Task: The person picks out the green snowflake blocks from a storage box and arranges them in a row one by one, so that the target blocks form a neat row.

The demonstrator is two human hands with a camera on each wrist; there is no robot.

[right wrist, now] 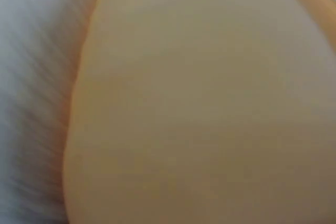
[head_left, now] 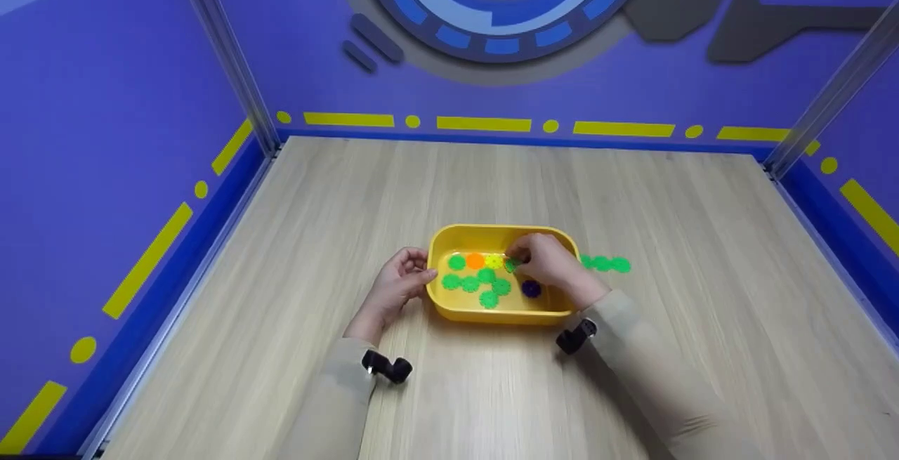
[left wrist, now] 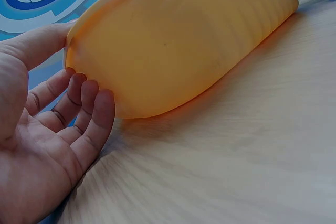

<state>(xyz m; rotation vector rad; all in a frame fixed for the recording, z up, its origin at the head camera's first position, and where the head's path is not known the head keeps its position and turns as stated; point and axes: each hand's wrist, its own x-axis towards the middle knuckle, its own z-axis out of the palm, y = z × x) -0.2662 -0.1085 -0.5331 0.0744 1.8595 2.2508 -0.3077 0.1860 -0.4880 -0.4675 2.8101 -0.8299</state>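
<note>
A yellow plastic tub [head_left: 502,317] stands on the table with notched plastic discs inside. My left hand [head_left: 399,284] grips the tub's left end, thumb at the rim and fingertips against the outer wall, as the left wrist view shows of the hand [left wrist: 58,108] and tub [left wrist: 178,45]. Inside the tub, my right hand [head_left: 551,263] pinches a green notched disc [head_left: 510,265]; its fingertips are partly hidden. Close by lie a yellow disc [head_left: 494,262], an orange disc [head_left: 475,261] and a dark purple disc [head_left: 532,289]. The right wrist view shows only the blurred tub wall [right wrist: 199,98].
Several joined green discs [head_left: 487,276] lie in the tub's left half, with a single green disc [head_left: 457,262] behind them. A row of green discs [head_left: 609,264] lies on the wooden table [head_left: 449,186] beyond the tub's right end. Purple panels [head_left: 295,38] enclose the table.
</note>
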